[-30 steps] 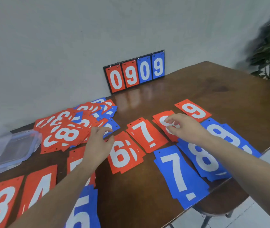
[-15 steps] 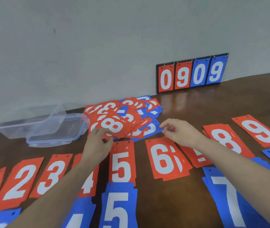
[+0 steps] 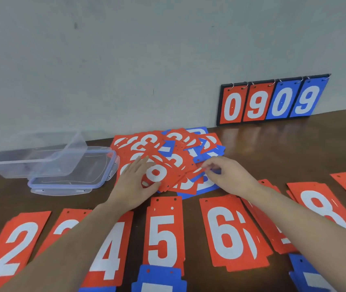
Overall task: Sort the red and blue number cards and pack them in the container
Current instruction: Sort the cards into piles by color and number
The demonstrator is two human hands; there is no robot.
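A mixed pile of red and blue number cards (image 3: 174,152) lies at the back middle of the table. My left hand (image 3: 135,184) rests on the pile's left side, thumb and fingers gripping a red card with a white 8 (image 3: 157,173). My right hand (image 3: 229,175) pinches the edge of a blue card (image 3: 215,171) on the pile's right side. A row of sorted red cards runs along the front: 2 (image 3: 18,243), 4 (image 3: 113,251), 5 (image 3: 163,234), 6 (image 3: 229,232), 8 (image 3: 319,205). The clear plastic container (image 3: 35,159) stands at the left.
The container's clear lid (image 3: 79,178) lies flat beside it, close to the pile. A scoreboard stand (image 3: 273,100) reading 0909 leans against the wall at the back right. Blue cards (image 3: 159,279) lie at the front edge, below the red row.
My view has swung left, bringing the container and the low numbers into sight. Both hands have moved from the sorted cards onto the mixed pile; the left has taken the red 8 card.
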